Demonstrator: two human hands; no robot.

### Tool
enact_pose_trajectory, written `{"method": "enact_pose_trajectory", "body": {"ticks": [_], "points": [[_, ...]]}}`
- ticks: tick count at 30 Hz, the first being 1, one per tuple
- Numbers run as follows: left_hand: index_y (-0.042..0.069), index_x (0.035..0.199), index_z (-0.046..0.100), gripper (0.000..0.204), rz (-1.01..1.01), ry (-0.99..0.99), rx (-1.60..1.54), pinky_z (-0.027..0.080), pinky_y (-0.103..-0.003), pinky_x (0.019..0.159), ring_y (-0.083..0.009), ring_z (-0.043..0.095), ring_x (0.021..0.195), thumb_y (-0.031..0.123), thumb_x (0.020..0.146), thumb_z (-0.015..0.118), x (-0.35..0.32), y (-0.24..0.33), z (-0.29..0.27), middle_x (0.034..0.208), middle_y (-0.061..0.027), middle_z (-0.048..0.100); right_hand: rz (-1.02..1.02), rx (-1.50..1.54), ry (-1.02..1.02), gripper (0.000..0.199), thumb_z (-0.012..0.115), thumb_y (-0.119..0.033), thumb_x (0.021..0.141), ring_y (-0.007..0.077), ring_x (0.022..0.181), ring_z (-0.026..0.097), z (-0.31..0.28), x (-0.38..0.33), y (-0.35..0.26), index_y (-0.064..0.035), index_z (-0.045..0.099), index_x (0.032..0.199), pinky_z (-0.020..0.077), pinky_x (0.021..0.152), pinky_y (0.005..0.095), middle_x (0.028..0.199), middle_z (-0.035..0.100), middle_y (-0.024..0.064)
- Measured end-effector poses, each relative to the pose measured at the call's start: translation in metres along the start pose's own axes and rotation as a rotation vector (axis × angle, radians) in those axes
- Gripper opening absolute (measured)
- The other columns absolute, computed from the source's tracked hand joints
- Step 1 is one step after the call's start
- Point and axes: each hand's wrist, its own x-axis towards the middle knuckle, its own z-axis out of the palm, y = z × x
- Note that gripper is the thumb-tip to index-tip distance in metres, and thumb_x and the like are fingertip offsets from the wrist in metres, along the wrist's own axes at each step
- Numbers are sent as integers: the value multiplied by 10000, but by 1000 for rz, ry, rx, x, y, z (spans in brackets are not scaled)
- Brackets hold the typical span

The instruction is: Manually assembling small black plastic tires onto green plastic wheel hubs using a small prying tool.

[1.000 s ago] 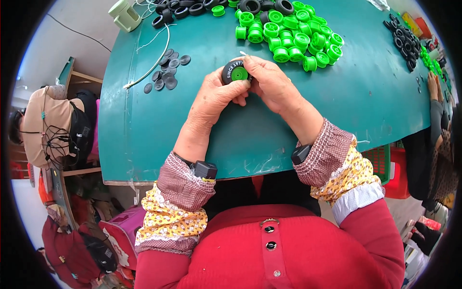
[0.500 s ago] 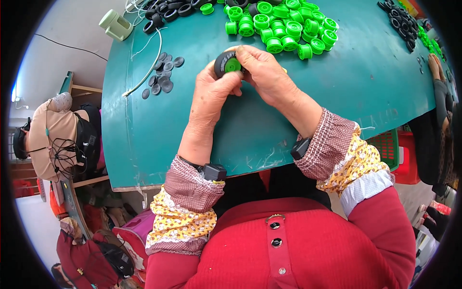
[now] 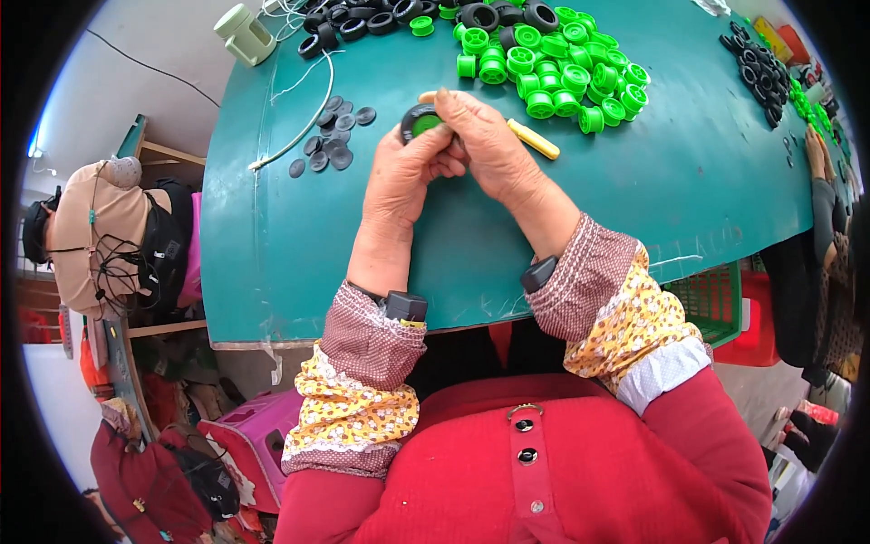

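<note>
A small toy wheel (image 3: 419, 120), a black tyre around a green hub, is held up between my hands above the green table. My left hand (image 3: 399, 177) grips its near left side, with the thumb across the hub. My right hand (image 3: 494, 145) is closed on its right side, and the right fingers partly cover it. Beside the right hand lies a yellow handle (image 3: 533, 140), whose far end is hidden behind that hand. Several flat black discs (image 3: 333, 136) lie to the left of my hands.
Green wheel hubs (image 3: 562, 77) are heaped at the back, with black tyres (image 3: 362, 18) farther left. A pale cord (image 3: 317, 113) and a light green mug (image 3: 243, 34) sit at the left. Another person's hands (image 3: 818, 152) rest at the table's right edge.
The camera view has shifted, so the table's things appear lower and farther right. Both hands still hold the wheel, slightly more to the left over the table. More of the yellow handle shows.
</note>
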Motion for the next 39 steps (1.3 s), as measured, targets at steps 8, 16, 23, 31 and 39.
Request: {"method": "enact_pose_trajectory", "body": {"ticks": [8, 16, 23, 31, 39], "points": [[19, 1109, 503, 377, -71, -42, 187, 432, -186, 460, -93, 543, 504, 149, 770, 605, -1, 1, 13, 674, -51, 587, 54, -256, 42, 338, 418, -320, 905, 43, 497, 432, -7, -4, -10, -20, 571, 916, 335, 409, 169, 678, 538, -1], [7, 977, 556, 254, -65, -46, 329, 445, -195, 472, -89, 534, 518, 162, 778, 585, -3, 2, 18, 670, -29, 566, 78, -116, 40, 300, 421, -287, 904, 71, 485, 451, -19, 1, 1, -26, 552, 835, 369, 396, 202, 650, 533, 17], [31, 873, 593, 249, 22, 219, 222, 352, -167, 417, -58, 453, 457, 230, 729, 635, -3, 6, 11, 649, -9, 559, -18, 33, 106, 256, 452, -270, 897, 116, 632, 520, -9, 6, 13, -32, 538, 931, 440, 549, 230, 800, 565, 27], [34, 951, 556, 263, 11, 64, 50, 400, -193, 451, -92, 518, 498, 161, 731, 626, 0, -3, 6, 689, -20, 575, 40, 33, 56, 235, 503, -278, 873, 88, 620, 499, -17, 5, 11, -47, 541, 870, 408, 565, 207, 754, 554, 15], [32, 799, 584, 155, -18, -10, 252, 376, -175, 430, -65, 475, 475, 171, 747, 626, -5, 6, 10, 604, -15, 539, 120, -46, 8, 298, 415, -282, 905, 139, 557, 527, -11, 1, -1, -12, 534, 863, 453, 503, 262, 736, 562, 60]]}}
